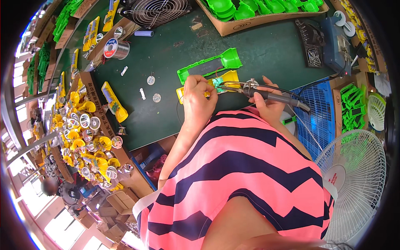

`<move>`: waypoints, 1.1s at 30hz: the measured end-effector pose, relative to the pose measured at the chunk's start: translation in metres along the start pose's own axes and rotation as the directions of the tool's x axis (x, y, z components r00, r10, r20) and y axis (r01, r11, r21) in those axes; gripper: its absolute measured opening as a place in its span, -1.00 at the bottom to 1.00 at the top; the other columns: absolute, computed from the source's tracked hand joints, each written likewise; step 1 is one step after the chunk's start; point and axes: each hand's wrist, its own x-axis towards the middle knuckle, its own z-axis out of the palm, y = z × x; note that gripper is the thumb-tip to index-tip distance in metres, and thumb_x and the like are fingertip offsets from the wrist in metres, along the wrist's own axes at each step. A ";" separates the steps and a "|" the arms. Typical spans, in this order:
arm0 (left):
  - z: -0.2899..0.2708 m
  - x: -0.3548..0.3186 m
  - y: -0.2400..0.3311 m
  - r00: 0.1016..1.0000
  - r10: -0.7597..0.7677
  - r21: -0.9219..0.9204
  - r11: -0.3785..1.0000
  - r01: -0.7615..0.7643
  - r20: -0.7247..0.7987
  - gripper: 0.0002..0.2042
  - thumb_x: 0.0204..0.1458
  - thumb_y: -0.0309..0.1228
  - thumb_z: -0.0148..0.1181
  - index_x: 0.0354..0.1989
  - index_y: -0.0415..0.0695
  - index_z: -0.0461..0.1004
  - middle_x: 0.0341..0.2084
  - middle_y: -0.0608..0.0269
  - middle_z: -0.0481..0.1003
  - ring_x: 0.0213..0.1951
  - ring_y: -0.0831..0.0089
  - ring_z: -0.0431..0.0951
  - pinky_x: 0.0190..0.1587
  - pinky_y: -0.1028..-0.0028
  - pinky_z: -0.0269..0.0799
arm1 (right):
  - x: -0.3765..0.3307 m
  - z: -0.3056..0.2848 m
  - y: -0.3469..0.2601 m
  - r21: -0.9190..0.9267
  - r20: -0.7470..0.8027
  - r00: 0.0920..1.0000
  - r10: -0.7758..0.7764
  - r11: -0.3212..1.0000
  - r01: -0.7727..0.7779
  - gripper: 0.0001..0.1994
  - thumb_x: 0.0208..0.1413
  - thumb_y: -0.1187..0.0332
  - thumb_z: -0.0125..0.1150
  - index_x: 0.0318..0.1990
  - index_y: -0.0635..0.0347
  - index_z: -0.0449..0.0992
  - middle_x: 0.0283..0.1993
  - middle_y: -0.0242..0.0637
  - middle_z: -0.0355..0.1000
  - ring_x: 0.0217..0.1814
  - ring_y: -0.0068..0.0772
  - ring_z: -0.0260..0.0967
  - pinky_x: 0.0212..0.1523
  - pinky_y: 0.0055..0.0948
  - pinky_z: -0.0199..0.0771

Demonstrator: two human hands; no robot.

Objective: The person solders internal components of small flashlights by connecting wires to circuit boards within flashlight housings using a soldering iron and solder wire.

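Observation:
My right hand (268, 104) is closed around the grey handle of a soldering iron (281, 98), which points left. Its tip meets a small teal circuit board (218, 82) lying in a yellow plastic housing (230, 76). Over the left part of that housing, the fingers of my left hand (196, 100) are pinched together; what is between them is hidden. Thin red wires show near the board. Just beyond lies a green plastic housing (231, 59) with a dark grey inner section.
A carton (225, 28) of green shells sits at the back, beside a black fan grille (158, 11). On the left stand a solder spool (116, 49), another yellow housing (114, 102) and a box of yellow lamp parts. A white fan (354, 179) stands at the right.

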 end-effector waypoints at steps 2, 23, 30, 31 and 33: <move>0.000 0.000 0.000 1.000 -0.025 0.001 1.000 0.025 0.009 -0.93 -0.35 -0.60 0.20 -0.65 -0.23 0.42 -0.41 0.18 0.36 -0.36 0.32 0.40 -0.39 0.45 0.34 | 0.002 -0.002 0.003 -0.049 0.009 0.999 -0.045 0.998 0.045 -0.81 -0.13 0.57 0.15 -0.29 0.31 0.38 -0.63 -0.34 0.44 -0.51 -0.64 0.42 0.20 -0.26 0.01; -0.006 0.008 0.000 0.992 -0.059 -0.015 0.998 0.061 0.109 -0.88 -0.32 -0.61 0.22 -0.57 -0.24 0.41 -0.39 0.15 0.36 -0.39 0.30 0.44 -0.35 0.44 0.39 | 0.006 -0.013 -0.006 -0.049 0.010 0.997 -0.070 0.996 0.071 -0.82 -0.07 0.55 0.13 -0.27 0.34 0.38 -0.60 -0.32 0.47 -0.40 -0.62 0.44 0.24 -0.19 -0.15; -0.023 -0.008 0.012 0.976 0.197 0.029 0.980 -0.195 -0.093 -0.87 -0.26 -0.53 0.24 -0.62 -0.20 0.37 -0.53 0.14 0.39 -0.45 0.23 0.41 -0.41 0.38 0.33 | 0.002 -0.014 -0.006 -0.013 0.001 1.000 -0.021 1.000 0.021 -0.80 -0.09 0.55 0.15 -0.25 0.32 0.38 -0.57 -0.32 0.48 -0.40 -0.62 0.44 0.24 -0.20 -0.12; -0.036 -0.018 0.015 0.993 0.040 0.209 0.976 -0.062 0.108 -0.86 -0.22 -0.47 0.24 -0.63 -0.18 0.38 -0.60 0.17 0.40 -0.52 0.25 0.43 -0.48 0.38 0.33 | 0.001 -0.014 -0.006 -0.019 -0.009 1.000 -0.019 1.000 0.019 -0.80 -0.09 0.55 0.15 -0.25 0.32 0.38 -0.57 -0.32 0.48 -0.40 -0.62 0.44 0.24 -0.20 -0.12; -0.062 -0.034 0.013 0.957 -0.157 0.580 0.814 -0.013 0.243 -0.82 -0.16 -0.37 0.23 -0.65 -0.14 0.38 -0.71 0.22 0.40 -0.66 0.29 0.43 -0.59 0.38 0.33 | 0.002 -0.009 -0.013 0.074 0.015 1.000 0.014 0.997 -0.015 -0.80 -0.09 0.53 0.16 -0.25 0.30 0.40 -0.59 -0.33 0.47 -0.38 -0.63 0.42 0.23 -0.19 -0.12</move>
